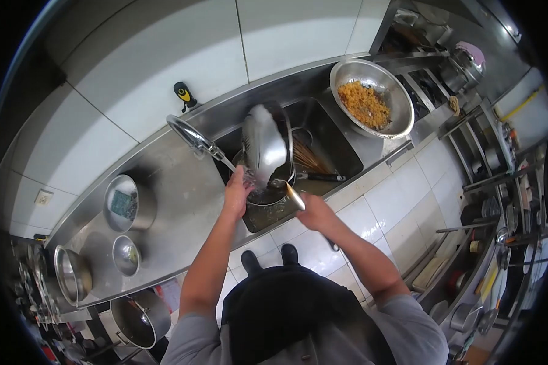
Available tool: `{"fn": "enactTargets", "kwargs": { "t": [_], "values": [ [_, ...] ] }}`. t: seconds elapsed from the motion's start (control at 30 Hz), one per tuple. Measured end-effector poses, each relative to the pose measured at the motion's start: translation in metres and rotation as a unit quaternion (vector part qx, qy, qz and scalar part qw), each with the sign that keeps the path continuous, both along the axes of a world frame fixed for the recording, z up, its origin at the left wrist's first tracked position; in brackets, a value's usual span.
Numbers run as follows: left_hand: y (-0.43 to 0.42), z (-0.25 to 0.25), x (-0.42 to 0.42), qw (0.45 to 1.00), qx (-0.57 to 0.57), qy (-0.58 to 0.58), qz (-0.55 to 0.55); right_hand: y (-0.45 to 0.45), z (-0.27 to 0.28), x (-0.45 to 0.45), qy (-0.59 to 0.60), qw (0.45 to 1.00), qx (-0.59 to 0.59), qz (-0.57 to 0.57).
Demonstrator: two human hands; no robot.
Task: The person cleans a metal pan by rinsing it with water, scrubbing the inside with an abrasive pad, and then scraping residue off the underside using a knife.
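My right hand (315,213) is closed around a long metal utensil (295,197); its dark handle end pokes out below the fist. The head of the utensil, hard to make out, is over a metal pot (291,181) in the sink. My left hand (237,191) is at the pot's left side, under water running from the faucet (195,139). Splashing blurs its fingers, so I cannot tell whether they grip anything. A large shiny metal vessel (266,143) stands tilted behind the pot. To the right lie a bundle of thin brown sticks (307,157) and a black handle (324,177).
A steel bowl (400,125) of orange-brown food stands right of the sink (350,149). On the left counter (170,210) are a deep steel pot (141,207), a small bowl (126,255) and another bowl (73,277). Shelving (478,143) runs along the right.
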State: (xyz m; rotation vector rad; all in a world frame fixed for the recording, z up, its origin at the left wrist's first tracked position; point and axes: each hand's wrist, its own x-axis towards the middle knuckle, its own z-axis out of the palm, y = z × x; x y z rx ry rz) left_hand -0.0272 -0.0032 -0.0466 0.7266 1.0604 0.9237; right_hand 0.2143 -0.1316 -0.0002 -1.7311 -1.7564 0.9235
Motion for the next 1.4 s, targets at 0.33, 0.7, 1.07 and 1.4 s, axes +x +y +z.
{"fn": "enactTargets", "kwargs": {
  "t": [0.33,0.7,1.07,1.4],
  "values": [
    [0.028,0.057,-0.059,0.983,-0.104,-0.134,-0.074,0.011,0.037,0.064,-0.413,0.903,0.094,0.076],
    [-0.039,0.013,-0.157,0.998,-0.048,0.027,0.008,0.059,0.105,-0.023,-0.21,0.93,0.205,0.22],
    [-0.027,0.036,-0.171,0.974,0.033,0.211,-0.069,0.147,-0.023,-0.199,-0.244,0.945,0.168,0.137],
    [-0.044,0.016,-0.177,0.982,0.056,0.175,-0.034,0.146,-0.054,-0.2,-0.315,0.894,0.31,0.072]
  ]
}}
